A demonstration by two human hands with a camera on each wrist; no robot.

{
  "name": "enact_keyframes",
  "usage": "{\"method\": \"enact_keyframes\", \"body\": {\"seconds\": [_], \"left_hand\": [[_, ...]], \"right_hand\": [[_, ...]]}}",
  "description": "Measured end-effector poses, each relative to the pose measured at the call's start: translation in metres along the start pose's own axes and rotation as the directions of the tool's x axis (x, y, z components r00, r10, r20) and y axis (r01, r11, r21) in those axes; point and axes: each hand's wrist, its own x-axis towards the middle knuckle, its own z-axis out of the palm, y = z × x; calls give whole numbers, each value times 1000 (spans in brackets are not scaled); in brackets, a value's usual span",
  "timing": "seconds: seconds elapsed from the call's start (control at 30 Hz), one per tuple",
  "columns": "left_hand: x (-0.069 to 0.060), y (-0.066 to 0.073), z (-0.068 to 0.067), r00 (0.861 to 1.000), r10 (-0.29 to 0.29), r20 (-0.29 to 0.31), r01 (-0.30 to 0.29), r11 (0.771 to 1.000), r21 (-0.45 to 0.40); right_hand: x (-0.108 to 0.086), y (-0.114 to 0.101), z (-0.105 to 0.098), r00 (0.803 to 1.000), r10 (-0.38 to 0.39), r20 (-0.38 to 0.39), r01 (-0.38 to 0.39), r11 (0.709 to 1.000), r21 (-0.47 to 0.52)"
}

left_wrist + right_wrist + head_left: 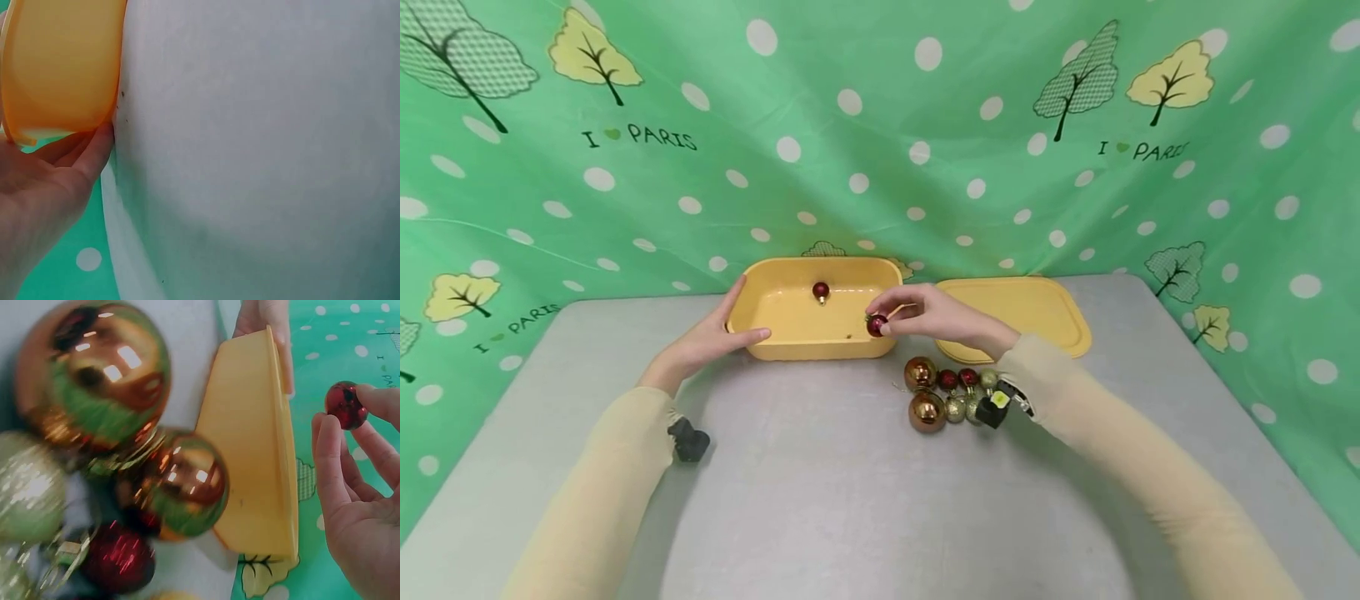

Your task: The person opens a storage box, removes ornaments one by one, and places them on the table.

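Note:
A yellow plastic box [820, 351] stands at the back of the table. My left hand [709, 335] holds its left end, with the thumb over the front rim and the fingers along the outside wall. Above the box's right end, my right hand [940, 317] pinches a small, shiny dark red Christmas bauble [345, 405] between thumb and fingertips. Another dark red bauble [821, 289] lies inside, near the back wall. In the left wrist view, the fingers [97, 150] press against the box's end; the box's inside is hidden there.
Right of the box lies a yellow lid [1037, 312], partly under the right forearm. In front of it sit two large copper baubles [927, 412], small red baubles [947, 380] and glittery gold baubles [955, 408]. A green dotted cloth [850, 167] hangs behind the grey table [865, 500].

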Motion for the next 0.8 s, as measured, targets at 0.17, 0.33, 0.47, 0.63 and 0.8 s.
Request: {"method": "enact_keyframes", "body": {"seconds": [0.17, 0.33, 0.47, 0.63, 0.8], "left_hand": [[1, -2, 0, 1000, -5, -13, 5, 1000, -11], [1, -2, 0, 1000, -4, -16, 4, 1000, -30], [1, -2, 0, 1000, -8, -13, 8, 1000, -30], [1, -1, -1, 1000, -17, -7, 17, 1000, -11], [2, 1, -1, 1000, -18, 2, 18, 1000, -14]], "right_hand": [[-17, 2, -7, 1000, -10, -18, 9, 1000, -19], [-31, 9, -11, 1000, -3, -22, 2, 998, -57], [-42, 17, -11, 1000, 8, -6, -8, 998, -56], [-58, 24, -13, 1000, 17, -9, -17, 1000, -19], [-74, 27, -17, 998, 62, -26, -63, 998, -18]]}}
